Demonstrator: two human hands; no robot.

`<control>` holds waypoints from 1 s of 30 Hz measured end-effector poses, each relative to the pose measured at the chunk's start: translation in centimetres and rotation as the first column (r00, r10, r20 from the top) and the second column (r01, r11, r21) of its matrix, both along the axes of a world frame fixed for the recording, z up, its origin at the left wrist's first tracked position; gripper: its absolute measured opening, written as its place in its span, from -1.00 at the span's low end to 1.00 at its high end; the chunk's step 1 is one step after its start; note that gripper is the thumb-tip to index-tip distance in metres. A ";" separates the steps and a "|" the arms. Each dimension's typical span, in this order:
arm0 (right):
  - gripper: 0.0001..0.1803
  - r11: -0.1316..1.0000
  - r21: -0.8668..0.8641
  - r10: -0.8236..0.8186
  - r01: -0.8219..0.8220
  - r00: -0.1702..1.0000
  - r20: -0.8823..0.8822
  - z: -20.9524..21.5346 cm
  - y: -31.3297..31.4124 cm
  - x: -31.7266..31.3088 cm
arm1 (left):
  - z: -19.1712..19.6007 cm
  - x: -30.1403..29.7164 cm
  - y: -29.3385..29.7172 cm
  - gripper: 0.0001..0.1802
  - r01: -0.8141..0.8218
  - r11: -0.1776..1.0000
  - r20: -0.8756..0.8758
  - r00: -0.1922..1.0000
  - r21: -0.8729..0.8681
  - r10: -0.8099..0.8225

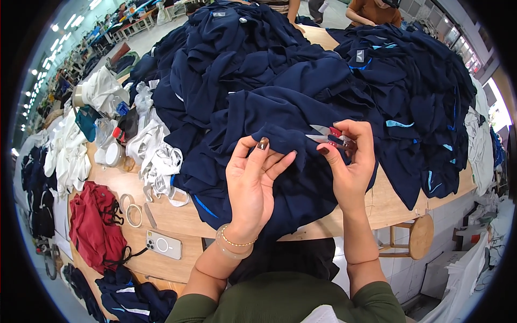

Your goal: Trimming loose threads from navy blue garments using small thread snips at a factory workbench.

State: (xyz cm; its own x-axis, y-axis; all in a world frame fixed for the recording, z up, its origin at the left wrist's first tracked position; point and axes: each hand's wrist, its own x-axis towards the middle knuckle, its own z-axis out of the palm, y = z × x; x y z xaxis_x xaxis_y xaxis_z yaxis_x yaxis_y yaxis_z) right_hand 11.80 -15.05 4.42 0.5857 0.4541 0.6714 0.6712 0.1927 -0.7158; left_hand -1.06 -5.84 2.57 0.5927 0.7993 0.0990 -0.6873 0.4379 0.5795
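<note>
A navy garment (272,110) lies across the front of the heap before me. My left hand (253,177) pinches a raised fold of it between thumb and fingers. In my right hand (353,161) I hold thread snips (334,141) with red grips, closed in thumb and fingers. Their two pointed blades stand apart and point left, toward the pinched fold. Whether the blades touch the cloth, or a thread lies between them, I cannot tell.
Navy garments pile high at the back and right (420,86). On the left lie white cloth pieces (156,145), a red bag (94,226), tape rolls (133,215) and a phone (164,245). A wooden stool (421,237) stands below the right table edge. Other people are across the table.
</note>
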 end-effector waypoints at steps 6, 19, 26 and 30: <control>-0.68 0.990 -0.096 -0.093 0.102 0.992 0.087 -0.5 -0.6 -0.5 | -0.3 0.6 0.0 -0.90 -0.047 0.999 0.026 0.999 0.006 0.047; -0.66 0.989 -0.081 -0.114 0.126 0.983 0.144 -0.2 -0.2 -1.0 | -0.3 1.1 -0.3 -0.90 -0.041 0.999 0.014 0.999 0.020 0.041; -0.66 0.990 -0.075 -0.104 0.120 0.977 0.184 -0.2 0.4 -0.8 | -0.2 1.2 -0.5 -0.90 -0.064 0.996 0.026 0.998 0.057 0.063; -0.66 0.989 -0.087 -0.102 0.119 0.979 0.174 -0.1 0.5 -0.8 | -0.3 1.2 -0.5 -0.90 -0.072 0.995 0.017 0.997 0.068 0.071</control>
State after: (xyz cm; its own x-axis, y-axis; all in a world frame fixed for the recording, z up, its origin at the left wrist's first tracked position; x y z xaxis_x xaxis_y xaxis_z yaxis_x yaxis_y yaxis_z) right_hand 11.02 -14.59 4.29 0.5179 0.4605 0.7209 0.7971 0.0459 -0.6020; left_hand 0.14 -6.31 2.26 0.5326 0.8304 0.1638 -0.7242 0.3469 0.5960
